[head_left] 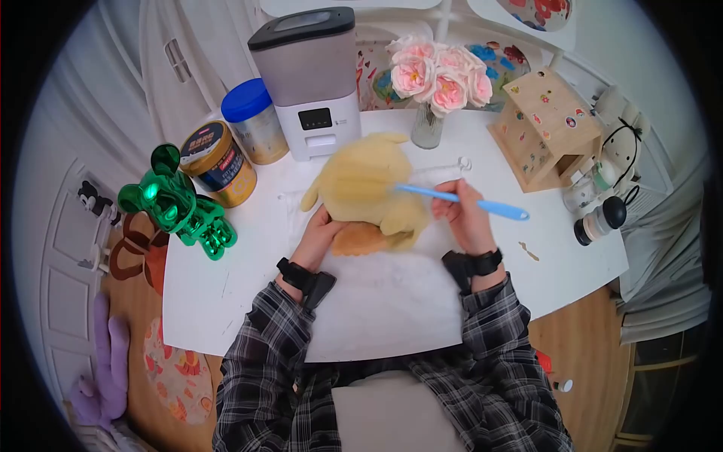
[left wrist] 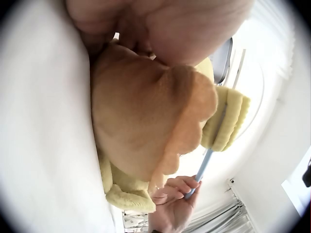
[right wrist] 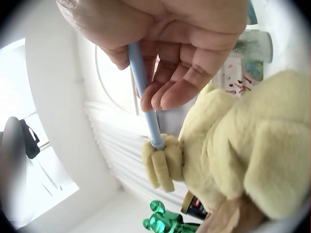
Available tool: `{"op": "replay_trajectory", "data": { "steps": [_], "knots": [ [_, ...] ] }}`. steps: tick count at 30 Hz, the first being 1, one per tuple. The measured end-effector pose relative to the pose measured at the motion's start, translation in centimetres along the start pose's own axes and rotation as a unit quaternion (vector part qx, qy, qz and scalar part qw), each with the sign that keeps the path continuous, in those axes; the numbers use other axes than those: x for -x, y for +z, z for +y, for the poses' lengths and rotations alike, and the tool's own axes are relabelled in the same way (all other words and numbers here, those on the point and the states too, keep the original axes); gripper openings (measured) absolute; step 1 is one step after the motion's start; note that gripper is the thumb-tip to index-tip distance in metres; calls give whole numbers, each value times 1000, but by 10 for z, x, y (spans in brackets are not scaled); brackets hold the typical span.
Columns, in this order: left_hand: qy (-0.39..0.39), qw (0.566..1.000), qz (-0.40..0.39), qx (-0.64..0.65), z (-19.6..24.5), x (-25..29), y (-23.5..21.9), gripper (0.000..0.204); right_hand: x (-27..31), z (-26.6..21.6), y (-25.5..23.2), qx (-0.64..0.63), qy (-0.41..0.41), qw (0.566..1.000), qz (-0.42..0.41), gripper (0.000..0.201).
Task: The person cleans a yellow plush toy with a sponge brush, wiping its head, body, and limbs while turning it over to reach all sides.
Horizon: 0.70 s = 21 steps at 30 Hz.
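A yellow plush toy (head_left: 380,157) with an orange, scallop-edged part (head_left: 358,239) lies on a white cloth (head_left: 384,309) on the table. My left hand (head_left: 313,241) holds the toy low on its left side, at the orange part. In my right hand (head_left: 468,217) is a sponge brush, its blue handle (head_left: 497,209) gripped between thumb and fingers. The brush's ribbed yellow sponge head (right wrist: 163,162) is right at the plush surface in the right wrist view. In the left wrist view, the sponge head (left wrist: 227,119) shows beyond the orange part.
Behind the toy stand a pet feeder (head_left: 320,90) and a glass vase (head_left: 427,128) of pink roses. Two tubs, one blue-lidded (head_left: 256,120), and a shiny green bear figure (head_left: 177,200) are on the left. A wooden house (head_left: 546,128) and a black-capped jar (head_left: 600,221) stand right.
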<state>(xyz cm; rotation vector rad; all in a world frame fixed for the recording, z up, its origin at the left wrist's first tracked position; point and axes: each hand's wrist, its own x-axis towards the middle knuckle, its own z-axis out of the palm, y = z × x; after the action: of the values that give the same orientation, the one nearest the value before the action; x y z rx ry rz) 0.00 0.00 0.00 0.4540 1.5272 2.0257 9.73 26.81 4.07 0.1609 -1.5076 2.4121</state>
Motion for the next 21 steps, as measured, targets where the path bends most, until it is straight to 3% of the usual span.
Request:
{"op": "replay_trajectory", "data": {
  "steps": [4, 7, 10, 13, 16, 19, 21],
  "knots": [
    [3, 1000, 6, 3, 2, 1, 2, 33, -6, -16, -58, -11, -13, 995, 95, 38],
    [8, 1000, 17, -12, 2, 0, 3, 32, -7, -15, -81, -83, -98, 990, 60, 37],
    [18, 999, 26, -21, -3, -2, 3, 31, -1, -11, -22, -127, -59, 988, 70, 38],
    [22, 998, 39, -48, 2, 1, 6, 31, 6, 2, 6, -2, 5, 998, -68, 44],
    [3, 999, 16, -44, 1, 0, 2, 34, 0, 4, 2, 42, 35, 998, -30, 40],
    [-10, 999, 6, -38, -1, 0, 0, 35, -4, -10, -33, 29, 11, 996, 79, 39],
    [-4, 999, 14, -45, -1, -1, -1, 35, -7, -10, -59, 12, -14, 996, 87, 38]
  ]
}}
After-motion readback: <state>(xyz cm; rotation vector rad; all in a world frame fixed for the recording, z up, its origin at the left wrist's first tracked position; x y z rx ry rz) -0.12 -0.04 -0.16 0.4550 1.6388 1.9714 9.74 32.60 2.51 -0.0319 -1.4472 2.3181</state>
